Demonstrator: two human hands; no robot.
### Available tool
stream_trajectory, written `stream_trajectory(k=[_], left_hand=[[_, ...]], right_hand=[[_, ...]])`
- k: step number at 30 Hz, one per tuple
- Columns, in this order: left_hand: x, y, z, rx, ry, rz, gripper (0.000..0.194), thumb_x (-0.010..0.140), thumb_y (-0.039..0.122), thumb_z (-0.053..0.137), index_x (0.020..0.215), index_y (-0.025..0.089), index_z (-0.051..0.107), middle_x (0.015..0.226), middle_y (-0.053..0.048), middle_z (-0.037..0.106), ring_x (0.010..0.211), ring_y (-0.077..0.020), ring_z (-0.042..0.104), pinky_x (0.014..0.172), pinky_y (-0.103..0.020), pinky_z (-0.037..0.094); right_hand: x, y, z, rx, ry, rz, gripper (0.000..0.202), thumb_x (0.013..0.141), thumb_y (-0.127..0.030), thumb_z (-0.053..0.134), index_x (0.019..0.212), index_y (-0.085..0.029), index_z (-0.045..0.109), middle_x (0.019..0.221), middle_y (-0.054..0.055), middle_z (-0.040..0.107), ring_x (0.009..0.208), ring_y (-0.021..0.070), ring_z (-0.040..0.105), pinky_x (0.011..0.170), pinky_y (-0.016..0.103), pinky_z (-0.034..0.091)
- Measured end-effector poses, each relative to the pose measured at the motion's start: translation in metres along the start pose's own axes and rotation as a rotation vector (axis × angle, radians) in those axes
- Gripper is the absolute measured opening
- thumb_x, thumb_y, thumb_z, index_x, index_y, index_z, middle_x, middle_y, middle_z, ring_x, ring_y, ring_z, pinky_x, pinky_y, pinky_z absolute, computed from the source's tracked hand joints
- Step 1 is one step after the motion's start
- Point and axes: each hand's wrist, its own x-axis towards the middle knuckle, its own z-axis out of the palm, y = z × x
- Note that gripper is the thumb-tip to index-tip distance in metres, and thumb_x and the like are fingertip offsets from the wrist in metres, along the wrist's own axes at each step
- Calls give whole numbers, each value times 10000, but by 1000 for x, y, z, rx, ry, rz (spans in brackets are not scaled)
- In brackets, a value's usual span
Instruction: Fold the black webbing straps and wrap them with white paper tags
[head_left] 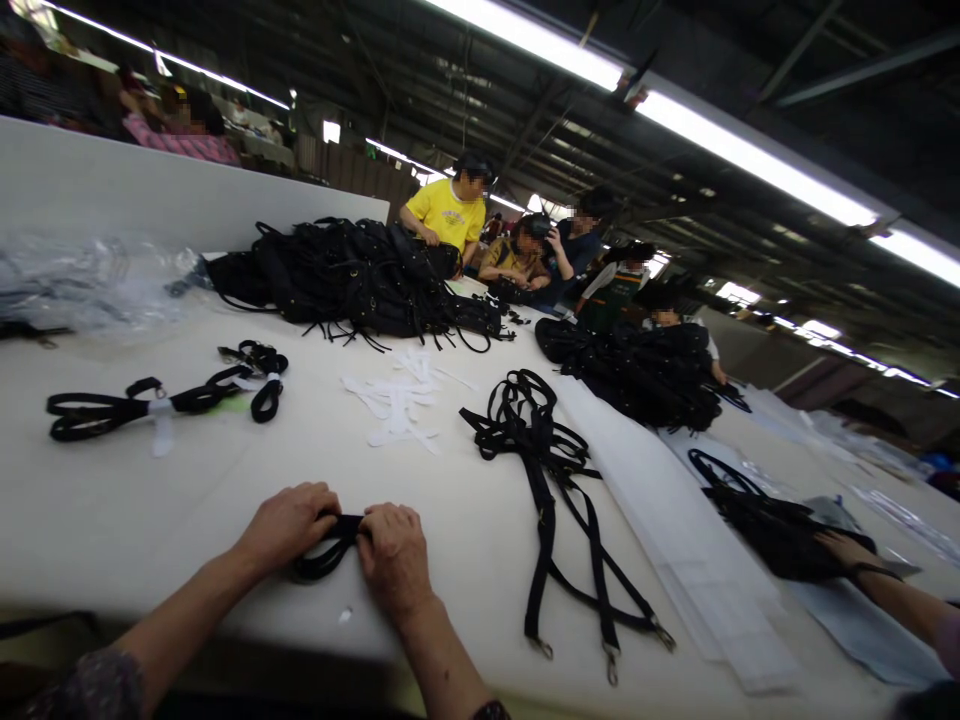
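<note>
A black strap [330, 556], folded into loops, lies on the white table near its front edge. My left hand [294, 518] closes its fingers on the strap's left part. On the other side, my right hand [396, 560] grips the same strap, with its fingertips hidden beneath the hand. Folded black straps bound with white strips [161, 408] lie farther back on the left. To the right, a loose tangle of black straps [536, 440] trails several ends with metal snap hooks [612, 665]. White paper strips [397, 400] are scattered beyond my hands.
A heap of black bags [352, 275] sits at the back, another pile [637, 370] farther right. Clear plastic [105, 285] lies at left. Long white sheets [675, 540] stretch along the right, where another person's hand [844, 550] touches a black bag [780, 525]. Several people stand beyond.
</note>
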Motion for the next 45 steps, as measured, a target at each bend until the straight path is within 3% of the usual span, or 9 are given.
stream_trajectory(k=[6,12,17,22,28,32,35,38,45], left_hand=[[-14,17,6,26,23,70,286,915,471,493,875,248,669,921,-41,644,926,-253,588,832,-395,412],[-24,14,29,24,119,165,224,908,274,528,1097,284,648,1017,-38,641,979,-244,573,899,-421,406],[-20,3,42,15,169,277,222,954,260,506,1112,323,648,989,-3,668,982,-210,597,979,-417,391],[-18,15,50,86,285,293,310,941,249,546,1239,324,582,1090,-3,688,1038,-218,617,1097,-490,283],[-12,17,45,-17,189,267,222,952,343,552,1161,371,620,966,24,675,955,-203,617,906,-407,390],[-9,10,46,-38,181,254,183,968,371,513,1100,364,640,964,17,673,907,-206,614,848,-399,389],[-8,9,49,-40,199,238,203,980,387,485,1127,364,624,974,14,668,889,-202,612,816,-386,396],[-8,10,50,-50,199,237,214,988,398,466,1138,362,615,976,10,662,877,-195,611,786,-370,405],[-6,16,41,-58,195,224,193,977,358,484,1100,337,632,941,-18,658,860,-214,606,757,-389,426]], right_hand=[[1,3,11,-48,7,4,79,894,-242,628,939,-230,565,913,3,646,909,190,548,856,326,353],[-3,2,9,13,-3,35,109,888,-286,642,966,-248,577,929,-11,657,913,185,556,840,323,357],[-11,8,-1,96,-21,65,223,825,-299,700,1010,-246,588,949,-2,660,920,194,561,821,314,385],[-10,18,0,113,-41,81,173,850,-253,692,1009,-260,624,938,-8,689,895,193,576,801,318,398],[-5,29,-4,196,-62,21,215,820,-301,737,1020,-269,664,937,-16,721,881,187,614,805,305,437],[22,61,-19,268,28,116,133,896,-304,653,1023,-273,680,1008,-27,736,957,162,631,892,269,452],[57,99,-28,100,74,273,167,936,-266,573,1065,-263,680,1131,2,710,1063,186,597,962,296,432],[91,129,-30,-88,-1,437,219,911,-284,595,1116,-246,661,1293,40,633,1164,230,544,982,343,416],[111,132,-23,-96,-68,521,94,875,-265,557,895,-243,646,1014,19,693,952,192,611,776,292,434]])
